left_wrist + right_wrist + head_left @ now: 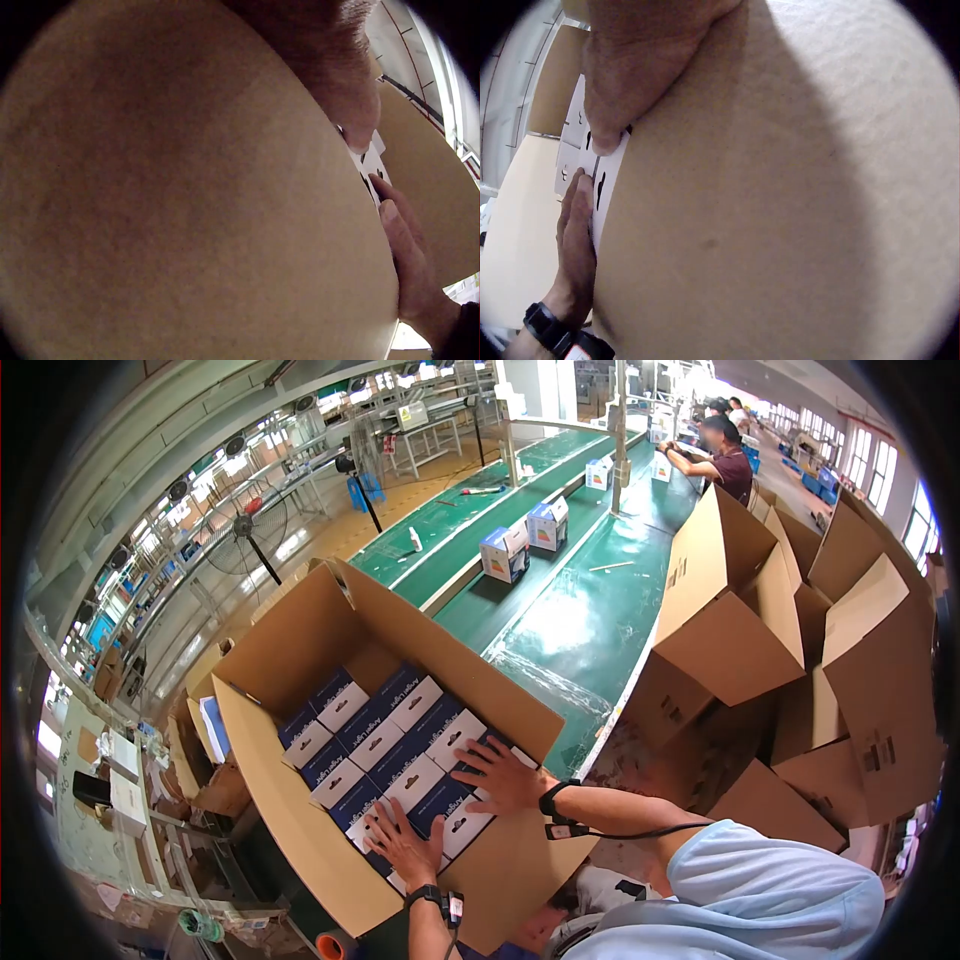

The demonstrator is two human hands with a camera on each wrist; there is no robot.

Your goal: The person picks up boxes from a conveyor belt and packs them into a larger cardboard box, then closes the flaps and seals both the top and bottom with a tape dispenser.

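Observation:
Rows of blue-and-white light boxes [375,748] fill a large open cardboard carton [300,628] in the head view. Both hands lie on top of the boxes near the carton's close side. The left hand [405,852], fingers spread, rests on the front row. To its right, the right hand [508,776] also spreads its fingers across the boxes by the carton's right corner. A brown carton flap [187,210] covers most of the left wrist view, and another cardboard surface [742,240] dominates the right wrist view. White box tops [607,180] with hanger slots show beside the fingers there.
A green conveyor [560,620] runs away behind the carton, carrying white-and-blue boxes [505,552]. Opened cardboard cartons [735,645] are heaped at the right. Farther along the line sits a person in a dark red shirt [735,472]. An orange tape roll [332,946] lies at the bottom.

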